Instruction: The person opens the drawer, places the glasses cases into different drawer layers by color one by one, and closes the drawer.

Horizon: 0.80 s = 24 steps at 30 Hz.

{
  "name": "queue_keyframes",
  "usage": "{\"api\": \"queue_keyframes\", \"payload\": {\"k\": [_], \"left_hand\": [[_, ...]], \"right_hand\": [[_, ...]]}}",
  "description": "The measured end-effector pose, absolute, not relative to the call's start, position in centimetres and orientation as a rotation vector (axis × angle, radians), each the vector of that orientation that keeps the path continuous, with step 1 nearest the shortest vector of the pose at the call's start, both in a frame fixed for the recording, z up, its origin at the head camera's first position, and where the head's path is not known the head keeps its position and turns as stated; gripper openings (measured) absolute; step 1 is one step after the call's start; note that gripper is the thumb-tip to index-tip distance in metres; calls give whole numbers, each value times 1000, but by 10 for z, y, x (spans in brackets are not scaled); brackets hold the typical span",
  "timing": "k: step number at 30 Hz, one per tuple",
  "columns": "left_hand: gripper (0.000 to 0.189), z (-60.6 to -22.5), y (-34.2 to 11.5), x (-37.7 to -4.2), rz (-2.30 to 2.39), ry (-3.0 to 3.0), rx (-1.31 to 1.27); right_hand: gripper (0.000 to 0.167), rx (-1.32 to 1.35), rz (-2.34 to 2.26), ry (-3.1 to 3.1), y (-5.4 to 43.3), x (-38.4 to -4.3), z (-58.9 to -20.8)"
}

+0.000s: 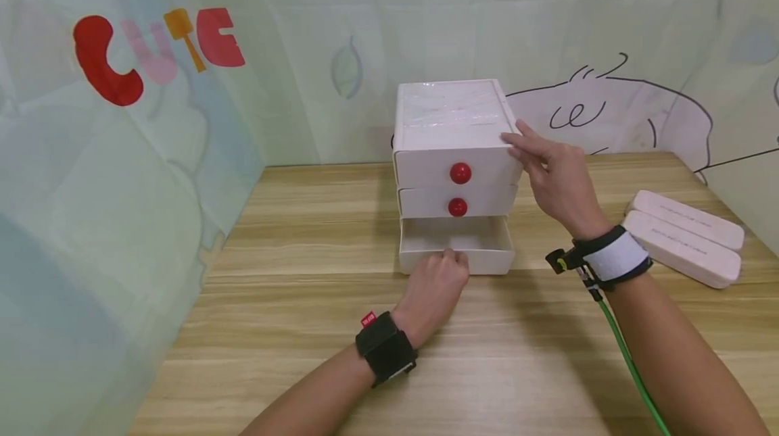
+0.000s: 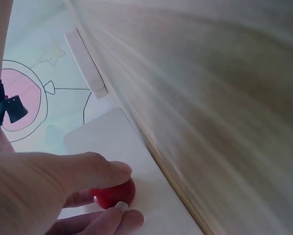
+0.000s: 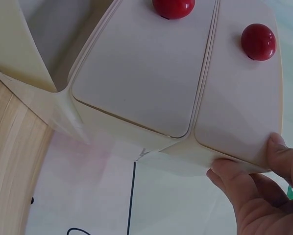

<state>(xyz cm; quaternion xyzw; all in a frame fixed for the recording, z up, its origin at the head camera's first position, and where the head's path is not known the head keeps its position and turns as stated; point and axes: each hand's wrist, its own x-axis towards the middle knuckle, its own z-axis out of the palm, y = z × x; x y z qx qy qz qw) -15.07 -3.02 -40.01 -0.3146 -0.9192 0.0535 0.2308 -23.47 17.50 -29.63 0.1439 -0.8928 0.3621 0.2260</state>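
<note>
A white desktop drawer unit (image 1: 452, 111) stands on the table, its bottom drawer (image 1: 420, 236) pulled out and the inside showing. My left hand (image 1: 433, 280) is at that drawer's front. In the left wrist view, thumb and fingers pinch its red knob (image 2: 116, 195); the head view hides this knob behind the hand. My right hand (image 1: 556, 182) holds the unit's upper right front corner. The right wrist view shows the thumb (image 3: 278, 149) at the front edge and fingers (image 3: 230, 176) against the side. Two upper drawers with red knobs (image 3: 259, 41) sit closed.
Two long pale cases (image 1: 684, 247) lie side by side on the wooden table (image 1: 292, 328), right of the unit. Behind it hangs a printed cloth backdrop (image 1: 316, 84). A green cable (image 1: 633, 361) runs from the right wrist strap along the forearm.
</note>
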Motion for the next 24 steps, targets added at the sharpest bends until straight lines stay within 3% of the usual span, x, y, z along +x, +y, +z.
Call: {"api": "queue_keyframes", "payload": {"k": [24], "left_hand": [[10,-396,-22,-143,131,-2575,-869]], "right_hand": [[35,384,1010,-2455,176,-235,-298]]}}
